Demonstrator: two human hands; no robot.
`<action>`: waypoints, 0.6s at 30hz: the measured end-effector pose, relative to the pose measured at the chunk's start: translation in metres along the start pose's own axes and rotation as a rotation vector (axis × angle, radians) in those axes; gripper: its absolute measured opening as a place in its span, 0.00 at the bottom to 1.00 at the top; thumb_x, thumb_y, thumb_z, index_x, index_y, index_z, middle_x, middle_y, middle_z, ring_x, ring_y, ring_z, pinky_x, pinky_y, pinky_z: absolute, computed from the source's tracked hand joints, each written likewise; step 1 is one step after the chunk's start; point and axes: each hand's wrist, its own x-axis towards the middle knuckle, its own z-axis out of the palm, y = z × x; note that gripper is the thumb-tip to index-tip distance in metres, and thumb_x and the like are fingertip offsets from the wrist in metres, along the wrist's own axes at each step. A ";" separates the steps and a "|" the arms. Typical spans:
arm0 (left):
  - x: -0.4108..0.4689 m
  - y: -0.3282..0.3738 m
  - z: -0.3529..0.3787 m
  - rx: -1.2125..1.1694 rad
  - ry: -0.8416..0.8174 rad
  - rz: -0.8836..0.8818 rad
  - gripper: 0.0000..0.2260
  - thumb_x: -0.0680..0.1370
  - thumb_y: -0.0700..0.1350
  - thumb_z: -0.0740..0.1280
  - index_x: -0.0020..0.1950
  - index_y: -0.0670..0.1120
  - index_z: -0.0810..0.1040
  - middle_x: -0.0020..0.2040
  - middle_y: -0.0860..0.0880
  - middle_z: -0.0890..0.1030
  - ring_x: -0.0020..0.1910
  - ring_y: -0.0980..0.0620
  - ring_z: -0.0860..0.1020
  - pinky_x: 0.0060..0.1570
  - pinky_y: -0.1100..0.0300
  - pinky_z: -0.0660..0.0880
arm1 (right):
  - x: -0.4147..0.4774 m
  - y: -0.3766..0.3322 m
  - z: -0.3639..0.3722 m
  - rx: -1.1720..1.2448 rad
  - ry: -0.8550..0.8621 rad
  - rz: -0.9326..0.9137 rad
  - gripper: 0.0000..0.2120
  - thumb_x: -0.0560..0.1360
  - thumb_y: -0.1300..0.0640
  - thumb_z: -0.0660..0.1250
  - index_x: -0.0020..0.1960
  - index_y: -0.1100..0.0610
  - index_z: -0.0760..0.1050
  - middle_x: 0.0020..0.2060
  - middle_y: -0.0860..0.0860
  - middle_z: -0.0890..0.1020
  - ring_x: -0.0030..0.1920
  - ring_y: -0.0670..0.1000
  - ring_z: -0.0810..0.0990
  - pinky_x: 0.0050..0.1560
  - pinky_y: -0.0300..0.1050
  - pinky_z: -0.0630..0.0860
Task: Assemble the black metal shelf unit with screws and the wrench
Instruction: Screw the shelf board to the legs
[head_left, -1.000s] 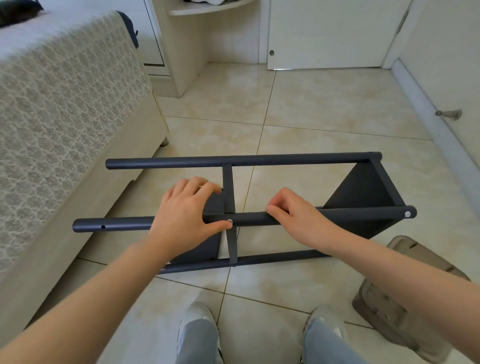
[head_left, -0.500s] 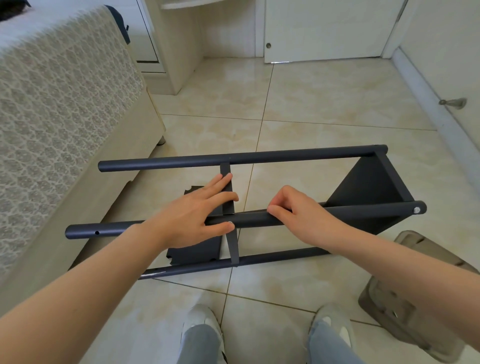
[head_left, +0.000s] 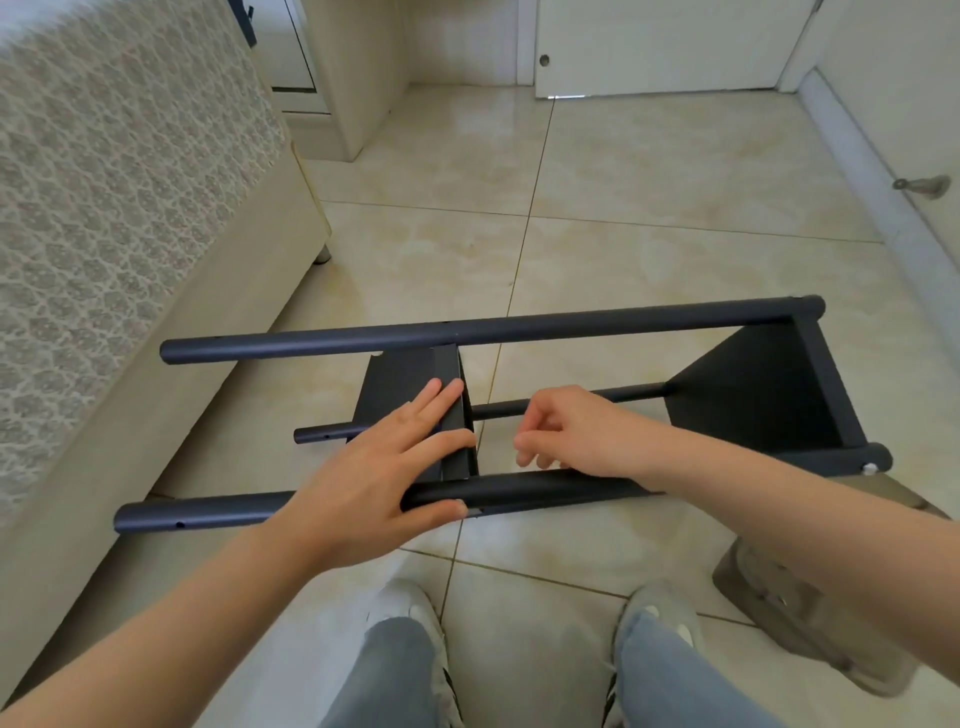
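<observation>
The black metal shelf unit lies on its side on the tiled floor in front of my feet. Its far pole (head_left: 519, 330) and near pole (head_left: 208, 512) run left to right, and a thinner third pole (head_left: 623, 396) lies lower between them. My left hand (head_left: 374, 478) rests on the middle shelf panel (head_left: 395, 384) with straight fingers, its thumb against the near pole. My right hand (head_left: 571, 431) hovers just above the near pole, fingers loosely curled, nothing visible in it. The end panel (head_left: 753, 395) stands at the right, with a silver screw (head_left: 868, 467) at the pole end. No wrench is in view.
A bed (head_left: 104, 208) with a patterned cover runs along the left, close to the pole ends. A grey-brown plastic container (head_left: 789, 623) lies on the floor at the right under my forearm. My shoes (head_left: 410, 608) are below the frame. A white door (head_left: 649, 41) and a door stop (head_left: 919, 184) are farther back.
My right hand has let go of the near pole and lifted off it. My left hand's fingers have straightened across the middle panel. The frame has rolled, showing the third pole.
</observation>
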 end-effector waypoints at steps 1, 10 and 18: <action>0.000 0.000 0.001 0.003 0.011 0.005 0.31 0.77 0.70 0.53 0.78 0.61 0.60 0.78 0.66 0.34 0.76 0.65 0.32 0.68 0.72 0.37 | 0.005 -0.002 0.002 0.054 -0.041 -0.004 0.04 0.79 0.55 0.67 0.51 0.55 0.78 0.44 0.49 0.85 0.46 0.45 0.83 0.44 0.35 0.78; -0.007 0.000 0.014 -0.010 0.091 0.017 0.30 0.77 0.69 0.55 0.78 0.60 0.62 0.81 0.61 0.41 0.80 0.60 0.39 0.74 0.60 0.50 | 0.042 -0.007 0.014 0.300 -0.368 0.084 0.07 0.75 0.61 0.70 0.53 0.60 0.82 0.44 0.52 0.85 0.41 0.45 0.81 0.48 0.38 0.78; -0.010 0.002 0.019 -0.017 0.172 0.011 0.36 0.77 0.67 0.59 0.81 0.58 0.51 0.82 0.61 0.45 0.80 0.60 0.43 0.76 0.58 0.46 | 0.043 0.004 0.030 0.336 -0.417 0.016 0.09 0.75 0.65 0.68 0.40 0.56 0.83 0.38 0.51 0.84 0.40 0.46 0.82 0.49 0.40 0.77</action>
